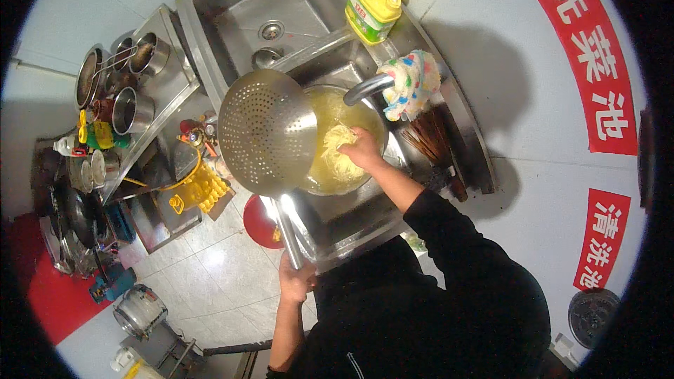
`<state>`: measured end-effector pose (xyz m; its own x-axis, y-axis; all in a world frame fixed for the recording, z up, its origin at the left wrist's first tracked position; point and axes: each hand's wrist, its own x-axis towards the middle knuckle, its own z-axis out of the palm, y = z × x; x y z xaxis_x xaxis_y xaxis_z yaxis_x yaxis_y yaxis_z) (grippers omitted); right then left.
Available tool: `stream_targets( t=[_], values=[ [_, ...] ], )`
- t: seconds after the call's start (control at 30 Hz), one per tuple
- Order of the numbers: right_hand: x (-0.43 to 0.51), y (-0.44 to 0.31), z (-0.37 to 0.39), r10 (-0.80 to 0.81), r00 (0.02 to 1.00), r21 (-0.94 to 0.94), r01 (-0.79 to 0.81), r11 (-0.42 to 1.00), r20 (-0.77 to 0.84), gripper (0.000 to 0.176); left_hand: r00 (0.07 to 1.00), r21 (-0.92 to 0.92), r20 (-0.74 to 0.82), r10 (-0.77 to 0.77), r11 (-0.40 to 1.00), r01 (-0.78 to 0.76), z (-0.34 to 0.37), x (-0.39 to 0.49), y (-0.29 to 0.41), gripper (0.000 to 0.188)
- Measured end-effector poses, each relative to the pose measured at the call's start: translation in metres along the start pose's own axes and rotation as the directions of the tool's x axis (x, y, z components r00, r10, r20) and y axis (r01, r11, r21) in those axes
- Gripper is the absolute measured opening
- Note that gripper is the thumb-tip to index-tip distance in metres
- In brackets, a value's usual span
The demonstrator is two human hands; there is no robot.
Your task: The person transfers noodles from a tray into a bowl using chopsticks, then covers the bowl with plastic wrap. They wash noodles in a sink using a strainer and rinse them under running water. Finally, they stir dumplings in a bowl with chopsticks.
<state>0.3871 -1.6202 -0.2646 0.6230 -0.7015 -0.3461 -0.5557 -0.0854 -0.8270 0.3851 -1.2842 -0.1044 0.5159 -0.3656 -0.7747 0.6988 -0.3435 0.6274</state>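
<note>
My left hand (296, 279) grips the handle of a large metal strainer ladle (266, 129), its perforated bowl held over the left edge of a round basin (345, 191). Cloudy yellowish water (329, 108) fills the basin, which sits in the near stainless-steel sink compartment (342, 216). At the water, my right hand (363, 150) has its fingers closed around a clump of pale yellow vegetable shreds (339, 142) that look like potato. Part of the basin is hidden behind the ladle. The curved metal faucet (368, 88) reaches over the basin, with a spotted cloth (413, 84) wrapped about its base.
A second sink compartment (253, 10) lies beyond, and a yellow detergent jug (371, 8) stands on the ledge. Beside the faucet rests a bristle brush (429, 139). A red bowl (262, 223) is low beside the sink. Metal pots (134, 110) and an oil bottle (189, 195) are leftward.
</note>
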Motion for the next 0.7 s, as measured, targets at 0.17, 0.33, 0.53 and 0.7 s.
stream_targets(
  t=[0.17,0.33,0.53,0.7],
  values=[
    [-0.021,-0.068,-0.007,-0.232,0.970,0.006,0.233,0.972,-0.073,0.051,0.989,-0.087,0.132,-0.060,0.994,0.072,0.003,-0.004,-0.004,0.031],
    [-0.041,-0.132,0.024,-0.519,0.848,-0.009,0.523,0.852,0.109,0.065,0.945,-0.303,0.307,-0.115,0.929,0.212,0.002,-0.009,-0.009,0.037],
    [0.016,-0.054,-0.030,-0.205,0.961,-0.044,0.216,0.975,0.185,0.058,0.911,-0.442,0.387,-0.143,0.838,0.319,-0.014,-0.014,-0.012,0.041],
    [0.037,0.007,-0.001,-0.016,0.979,-0.705,0.157,0.692,0.202,0.095,0.924,-0.521,0.371,-0.089,0.804,0.286,-0.022,0.002,-0.010,0.044]
  ],
)
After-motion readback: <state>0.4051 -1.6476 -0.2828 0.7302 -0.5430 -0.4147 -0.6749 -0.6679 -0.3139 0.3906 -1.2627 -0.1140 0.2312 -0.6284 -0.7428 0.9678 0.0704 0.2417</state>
